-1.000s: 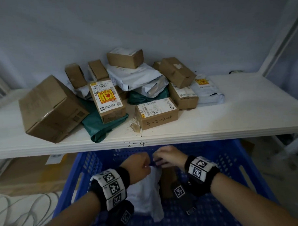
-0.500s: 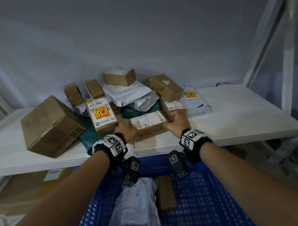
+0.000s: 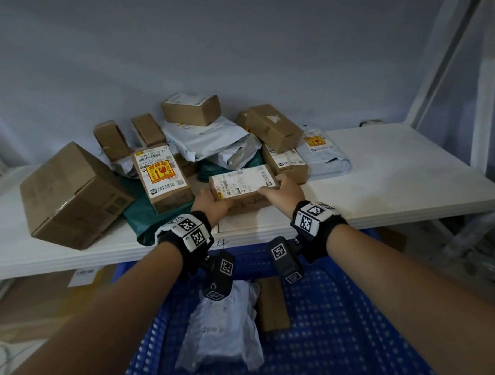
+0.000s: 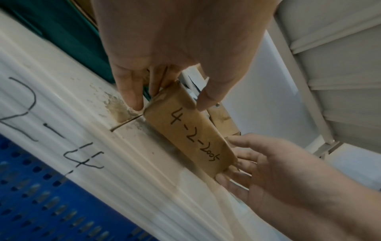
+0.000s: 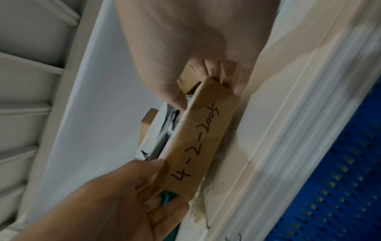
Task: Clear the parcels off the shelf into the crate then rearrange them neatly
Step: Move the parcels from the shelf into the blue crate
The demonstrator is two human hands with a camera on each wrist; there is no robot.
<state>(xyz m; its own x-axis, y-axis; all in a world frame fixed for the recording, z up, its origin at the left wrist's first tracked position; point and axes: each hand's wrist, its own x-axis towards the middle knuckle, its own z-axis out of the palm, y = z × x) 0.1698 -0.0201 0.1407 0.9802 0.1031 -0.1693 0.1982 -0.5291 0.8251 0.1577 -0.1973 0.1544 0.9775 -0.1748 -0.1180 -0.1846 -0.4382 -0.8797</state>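
While clamped at both short ends, sits low at the shelf's front edge: small brown box with a white label on top and "4-2-2005" handwritten on its front face. Left fingers pressed against the left end, thumb hooked over the top edge. Right fingers wrapped round the right end, thumb on the upper edge. Cannot tell whether lifted clear or just touching the board. Left hand and right hand facing each other across the box, wrists banded in black with square-patterned markers.

Behind and beside the box, heaped on the white shelf: a labelled carton with a yellow-and-red sticker just to the left, leaning on a green mailer bag; a large plain carton tilted further left; grey poly bags and several small brown boxes stacked toward the wall; another grey bag at the right. "2-4" scrawled on the shelf lip.

Below the shelf, a blue perforated crate, holding a white poly parcel and, just beside it, a slim brown box.
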